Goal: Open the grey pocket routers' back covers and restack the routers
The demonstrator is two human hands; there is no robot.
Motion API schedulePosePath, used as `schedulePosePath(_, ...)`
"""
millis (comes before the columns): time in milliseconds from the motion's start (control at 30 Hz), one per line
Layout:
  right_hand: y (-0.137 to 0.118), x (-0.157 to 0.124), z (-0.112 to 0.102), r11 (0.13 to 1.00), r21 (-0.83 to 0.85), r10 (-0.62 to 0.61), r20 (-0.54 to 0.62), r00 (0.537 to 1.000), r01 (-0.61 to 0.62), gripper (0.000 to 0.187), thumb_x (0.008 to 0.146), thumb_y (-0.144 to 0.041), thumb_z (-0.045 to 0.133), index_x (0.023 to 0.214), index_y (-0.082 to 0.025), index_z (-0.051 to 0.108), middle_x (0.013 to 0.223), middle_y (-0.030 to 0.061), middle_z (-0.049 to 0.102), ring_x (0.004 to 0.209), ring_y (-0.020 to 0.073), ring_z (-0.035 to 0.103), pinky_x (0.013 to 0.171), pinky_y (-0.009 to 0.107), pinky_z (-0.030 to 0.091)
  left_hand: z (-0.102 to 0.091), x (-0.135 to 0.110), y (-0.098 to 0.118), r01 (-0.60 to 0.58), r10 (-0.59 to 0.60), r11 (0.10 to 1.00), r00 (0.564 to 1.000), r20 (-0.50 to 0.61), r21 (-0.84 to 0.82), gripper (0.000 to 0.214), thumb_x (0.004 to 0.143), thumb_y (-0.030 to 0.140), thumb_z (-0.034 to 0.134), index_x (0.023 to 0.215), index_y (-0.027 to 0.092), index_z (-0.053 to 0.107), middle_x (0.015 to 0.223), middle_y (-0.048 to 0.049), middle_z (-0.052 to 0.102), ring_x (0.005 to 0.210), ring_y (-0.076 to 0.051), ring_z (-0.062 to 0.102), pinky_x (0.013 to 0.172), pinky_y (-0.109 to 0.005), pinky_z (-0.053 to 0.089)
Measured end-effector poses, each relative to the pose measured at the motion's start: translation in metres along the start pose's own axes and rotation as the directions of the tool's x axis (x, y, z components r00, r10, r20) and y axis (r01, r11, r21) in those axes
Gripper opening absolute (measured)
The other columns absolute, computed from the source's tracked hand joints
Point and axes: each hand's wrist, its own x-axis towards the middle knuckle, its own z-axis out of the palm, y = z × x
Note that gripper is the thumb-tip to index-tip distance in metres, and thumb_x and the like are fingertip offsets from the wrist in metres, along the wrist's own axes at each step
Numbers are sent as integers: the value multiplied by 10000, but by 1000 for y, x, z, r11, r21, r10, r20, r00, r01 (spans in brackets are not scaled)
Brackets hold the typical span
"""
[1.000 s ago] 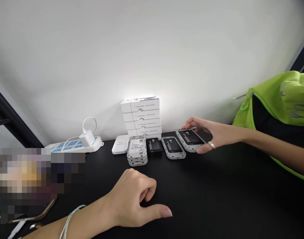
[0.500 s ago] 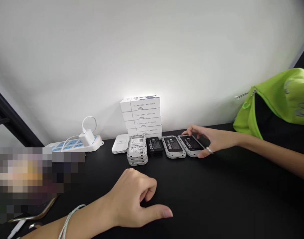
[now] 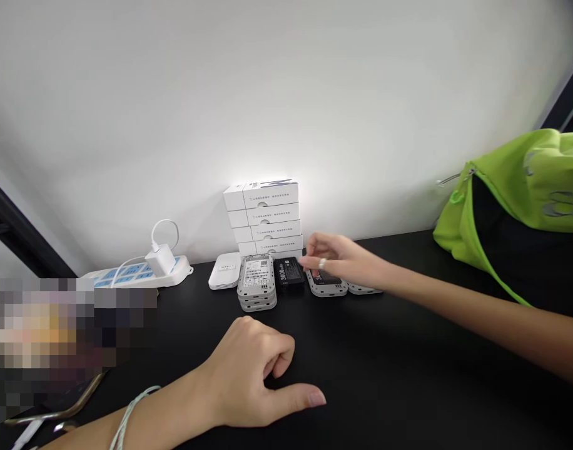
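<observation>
My right hand [image 3: 338, 257], with a ring on one finger, hovers over a white-framed device [image 3: 331, 289] that has a black battery seated in it. Its fingertips are beside a stack of black batteries [image 3: 290, 272] marked 3000mAh; nothing shows between thumb and fingers. A second such device [image 3: 364, 290] is mostly hidden behind the wrist. My left hand [image 3: 256, 375] rests on the black table [image 3: 408, 375], fingers curled loosely, thumb stretched away, holding nothing. Beyond it stand several stacked white device bodies [image 3: 257, 281], and thin white covers [image 3: 225, 271] lie to their left.
Several white boxes [image 3: 272, 215] are stacked against the wall. At left, a power strip [image 3: 181, 270] carries a white charger [image 3: 160, 258] with a cable. A green and black bag [image 3: 507, 187] sits at right. A blurred patch covers the near left.
My right hand has let go of the rightmost device and moved left towards the battery stack. My left hand stays in place. The view has shifted slightly.
</observation>
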Motion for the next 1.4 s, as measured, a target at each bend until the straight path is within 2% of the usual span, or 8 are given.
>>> schedulePosePath(133,-11,31,34,999,-6,35,-3,999,-35,336,805,-369,636,710,-248,337,539,-41,591,486,134,548,494,261,413,0,0,1,10,-10,1000,1000,2,12,560,790,602,635,542,167,384,448,69,362,409,-64,321,465,-231,224)
schedulePosePath(333,-11,45,51,998,15,65,37,997,-65,364,721,-158,599,676,-259,252,434,-83,530,426,122,539,412,221,392,1,-2,1,22,-22,1000,1000,-14,14,548,786,577,648,532,165,391,435,71,371,410,-64,351,474,-223,245)
schedulePosePath(600,-4,-11,27,999,33,35,-9,999,-35,365,731,-169,599,740,-263,246,513,-134,450,466,107,554,422,210,408,2,-1,1,45,-44,999,998,-42,16,548,775,551,670,510,163,388,419,73,368,397,-58,347,460,-220,255)
schedulePosePath(700,1,-39,18,998,38,57,-6,998,-56,370,755,-164,587,738,-260,231,545,-132,426,472,79,484,459,212,399,2,-1,1,54,-55,998,996,-73,-9,559,754,552,691,499,161,384,406,73,365,382,-52,346,446,-214,254)
schedulePosePath(967,-4,-72,31,996,-31,91,76,993,-89,371,745,-129,585,698,-253,239,588,-101,407,513,82,353,473,227,340,3,1,1,34,-31,999,995,-92,36,599,642,570,783,506,167,361,417,83,347,391,-48,313,428,-213,220)
schedulePosePath(1133,-2,-65,33,995,-82,67,90,994,-60,361,772,-222,618,667,-248,273,571,-93,375,492,86,349,455,233,310,3,1,3,41,-39,998,997,-64,40,583,674,542,769,509,170,352,428,83,345,396,-52,315,437,-214,233)
schedulePosePath(1267,-1,-43,19,981,-191,-13,-32,999,7,318,812,-345,613,698,-250,332,575,-82,419,495,104,383,475,251,322,3,0,4,37,-34,998,998,-58,50,564,691,519,762,512,169,358,432,84,346,398,-53,315,443,-214,235)
schedulePosePath(1400,-1,-9,6,903,-404,-127,76,989,147,247,810,-398,625,922,-235,477,1001,46,605,840,208,554,718,336,447,3,0,4,25,-23,999,998,-57,41,560,688,507,771,516,166,362,434,85,350,400,-49,320,448,-207,242)
